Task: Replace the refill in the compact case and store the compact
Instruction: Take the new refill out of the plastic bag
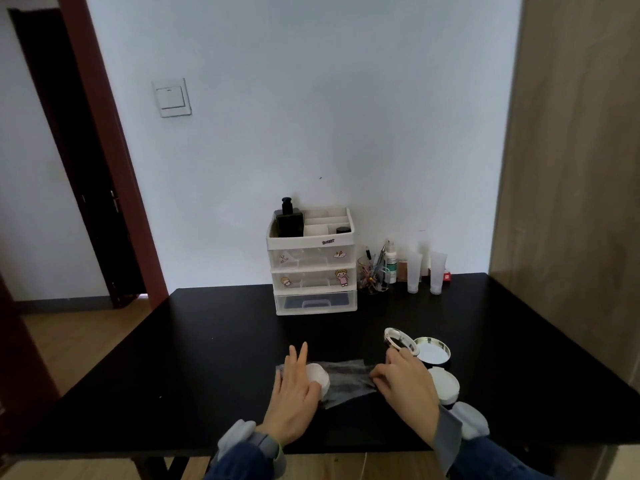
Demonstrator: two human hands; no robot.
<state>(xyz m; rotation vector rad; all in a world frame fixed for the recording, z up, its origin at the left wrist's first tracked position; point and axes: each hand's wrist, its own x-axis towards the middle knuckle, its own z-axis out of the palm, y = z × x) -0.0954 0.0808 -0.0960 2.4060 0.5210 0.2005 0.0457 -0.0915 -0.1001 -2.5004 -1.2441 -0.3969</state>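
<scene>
A round white refill (pixel 319 377) sits inside a clear plastic wrapper (pixel 346 379) lying on the black table (pixel 207 358). My left hand (pixel 294 400) rests on the refill's left side, thumb against it, two fingers stretched forward. My right hand (pixel 407 386) pinches the wrapper's right end. Just behind the right hand the compact case lies open: a ring-shaped part (pixel 398 339) and a mirrored lid (pixel 432 351). Another white round refill (pixel 445 382) lies to the right of my right hand.
A white three-drawer organiser (pixel 313 268) with a black bottle on top stands at the back of the table. To its right are a cup of pens (pixel 372 277), a small bottle and two white tubes (pixel 426 271). A wooden cabinet side (pixel 571 168) borders the right.
</scene>
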